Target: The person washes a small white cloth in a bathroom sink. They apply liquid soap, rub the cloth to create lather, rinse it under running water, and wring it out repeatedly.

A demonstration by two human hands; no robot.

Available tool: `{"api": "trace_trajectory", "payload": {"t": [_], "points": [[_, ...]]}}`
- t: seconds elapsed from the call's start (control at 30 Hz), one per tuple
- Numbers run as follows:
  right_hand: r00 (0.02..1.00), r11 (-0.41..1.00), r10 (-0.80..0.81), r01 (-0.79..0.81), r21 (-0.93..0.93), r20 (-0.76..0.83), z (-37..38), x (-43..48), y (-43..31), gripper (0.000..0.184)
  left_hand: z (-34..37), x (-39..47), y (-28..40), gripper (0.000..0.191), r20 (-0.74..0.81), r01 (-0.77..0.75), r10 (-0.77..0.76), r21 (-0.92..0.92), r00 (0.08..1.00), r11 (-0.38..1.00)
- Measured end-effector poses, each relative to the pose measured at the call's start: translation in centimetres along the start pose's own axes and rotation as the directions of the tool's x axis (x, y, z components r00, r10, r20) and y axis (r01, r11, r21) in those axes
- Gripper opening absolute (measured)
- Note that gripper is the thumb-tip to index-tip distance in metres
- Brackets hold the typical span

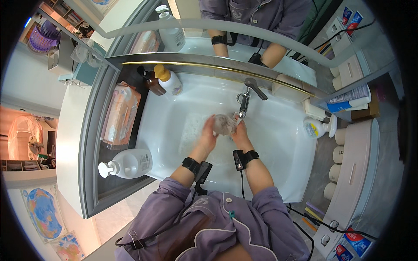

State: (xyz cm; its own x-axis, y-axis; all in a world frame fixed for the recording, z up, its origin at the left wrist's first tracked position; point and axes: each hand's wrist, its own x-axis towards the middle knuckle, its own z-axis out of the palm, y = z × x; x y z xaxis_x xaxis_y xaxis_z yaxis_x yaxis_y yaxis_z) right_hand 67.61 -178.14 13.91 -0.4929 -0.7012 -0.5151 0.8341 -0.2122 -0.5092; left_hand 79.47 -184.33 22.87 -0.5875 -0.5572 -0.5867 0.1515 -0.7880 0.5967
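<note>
A bunched, wet, greyish cloth [224, 124] is held between my two hands over a white washbasin [277, 156], just below the chrome faucet [244, 106]. My left hand [208, 130], slightly blurred, grips the cloth's left side. My right hand [240, 131] grips its right side, close under the spout, where a stream of water seems to run. Part of the fingers of both hands is hidden by the cloth. Soapy-looking water with bubbles lies in the basin's bottom left of my left hand. Each wrist wears a black strap with a small device and a cable.
A brown pump bottle [153, 83] and a yellow-topped white bottle [170, 81] stand at the back left corner. A wipes pack [121, 115] and a large white pump bottle [132, 163] lie at the left. Another pump bottle [315, 127] sits on the right rim. A mirror rises behind the faucet.
</note>
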Motion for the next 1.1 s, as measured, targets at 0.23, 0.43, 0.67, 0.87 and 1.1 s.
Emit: {"api": "trace_trajectory", "payload": {"t": [0.23,0.43,0.67,0.87,1.1], "points": [[0.85,0.379,-0.521,0.31,-0.872,0.076,2.5,-4.6,-1.0,0.043,0.7,5.2,-6.7,0.051,0.286,0.355,-0.278,-0.268,0.917,0.896],[0.84,0.068,-0.409,0.418,-0.906,0.357,2.8,-9.3,-2.4,0.029,-2.1,9.9,-10.4,0.032,0.487,0.027,0.017,-0.082,0.873,0.996],[0.88,-0.208,-0.334,0.281,-0.937,0.338,1.5,-5.6,-2.8,0.024,-0.6,7.2,-8.9,0.028,0.16,0.113,-0.138,0.153,0.977,0.982],[0.913,0.02,-0.396,0.116,-0.993,0.099,-1.1,-1.1,-2.6,0.034,-0.3,4.2,-3.0,0.023,-0.011,0.283,-0.285,0.144,0.959,0.948],[0.971,0.769,0.009,-0.159,-0.619,-0.238,-0.1,-3.7,-6.4,0.044,-3.5,3.5,-0.8,0.026,0.095,0.055,-0.118,0.503,0.988,0.863]]}}
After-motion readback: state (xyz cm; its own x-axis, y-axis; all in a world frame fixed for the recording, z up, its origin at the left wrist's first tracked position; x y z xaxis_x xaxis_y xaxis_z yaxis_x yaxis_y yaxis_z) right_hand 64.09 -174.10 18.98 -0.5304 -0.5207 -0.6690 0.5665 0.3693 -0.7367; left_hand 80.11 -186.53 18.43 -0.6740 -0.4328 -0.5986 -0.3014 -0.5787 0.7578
